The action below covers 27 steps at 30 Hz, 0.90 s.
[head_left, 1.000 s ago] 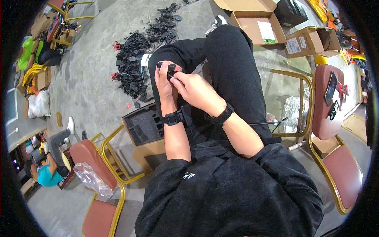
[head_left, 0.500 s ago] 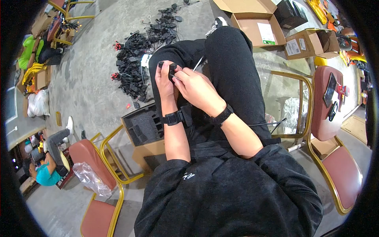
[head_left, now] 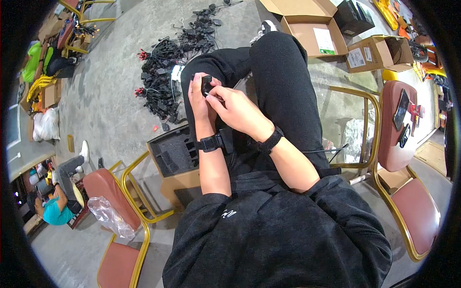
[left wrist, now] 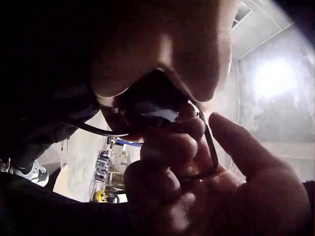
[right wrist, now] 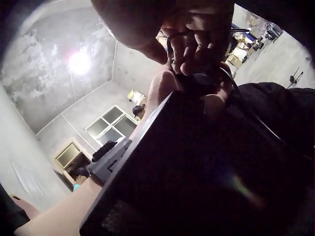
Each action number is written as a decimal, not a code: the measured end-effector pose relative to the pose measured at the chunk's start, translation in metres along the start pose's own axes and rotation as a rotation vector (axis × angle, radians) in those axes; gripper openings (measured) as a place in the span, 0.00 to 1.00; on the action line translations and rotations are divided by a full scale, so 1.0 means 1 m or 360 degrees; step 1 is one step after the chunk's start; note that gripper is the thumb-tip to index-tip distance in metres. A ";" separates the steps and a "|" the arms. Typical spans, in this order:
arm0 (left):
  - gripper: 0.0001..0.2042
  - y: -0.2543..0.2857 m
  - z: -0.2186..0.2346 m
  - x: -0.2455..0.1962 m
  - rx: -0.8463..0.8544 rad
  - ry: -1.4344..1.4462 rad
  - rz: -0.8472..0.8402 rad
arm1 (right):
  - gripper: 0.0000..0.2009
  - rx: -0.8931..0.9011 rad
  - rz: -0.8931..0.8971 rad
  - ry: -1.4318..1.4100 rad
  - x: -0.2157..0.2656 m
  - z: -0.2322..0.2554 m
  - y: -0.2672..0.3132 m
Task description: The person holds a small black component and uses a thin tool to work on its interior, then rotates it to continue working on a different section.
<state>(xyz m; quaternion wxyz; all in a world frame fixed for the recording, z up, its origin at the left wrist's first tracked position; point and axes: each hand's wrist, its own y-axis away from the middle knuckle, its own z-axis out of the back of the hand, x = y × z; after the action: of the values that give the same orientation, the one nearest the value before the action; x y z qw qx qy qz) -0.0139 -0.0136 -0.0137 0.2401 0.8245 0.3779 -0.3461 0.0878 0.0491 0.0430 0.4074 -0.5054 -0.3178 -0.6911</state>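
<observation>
In the head view the left hand point(head_left: 200, 101) grips a small black object point(head_left: 207, 85) over the thigh, its fingers round it. Close against it, the right hand point(head_left: 242, 113) has bent fingers at the object's near side, pinching a thin dark cable. The left wrist view shows the dark, glossy object point(left wrist: 152, 101) between both hands, with the cable point(left wrist: 93, 129) running off left and a loop point(left wrist: 212, 147) passing by the right fingers. In the right wrist view the curled right fingers point(right wrist: 189, 51) hold the cable loop; the object's details are too dark to tell.
A pile of black cables point(head_left: 161, 81) lies on the floor beyond the left knee. A foam-lined box point(head_left: 173, 156) stands beside the left forearm. Chairs flank both sides, the right one point(head_left: 396, 144) bearing a phone. Open cartons point(head_left: 312, 36) lie at upper right.
The thin, light-looking strand that stuck up above the right hand half a second ago is out of sight. The right fingers have shifted slightly at the object; the left hand stays nearly in place.
</observation>
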 end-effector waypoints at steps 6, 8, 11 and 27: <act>0.15 0.001 -0.006 -0.006 -0.0049 0.0129 0.0154 | 0.09 0.0017 0.0018 -0.0073 -0.002 0.000 0.000; 0.15 0.000 -0.006 -0.005 -0.0023 0.0243 0.0073 | 0.09 0.0045 -0.0016 -0.0018 -0.009 -0.002 0.002; 0.16 0.000 -0.007 -0.008 -0.0069 0.0309 0.0109 | 0.07 0.0071 0.0040 -0.0048 -0.016 -0.004 0.003; 0.15 -0.003 0.001 -0.005 -0.0016 0.0426 0.0091 | 0.12 0.0015 -0.0008 0.0026 0.005 0.006 0.000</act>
<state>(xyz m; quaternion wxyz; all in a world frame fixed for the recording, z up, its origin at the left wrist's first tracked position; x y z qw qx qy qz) -0.0188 -0.0151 -0.0115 0.2013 0.8725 0.3847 -0.2242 0.0896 0.0528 0.0492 0.4105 -0.4969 -0.3189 -0.6949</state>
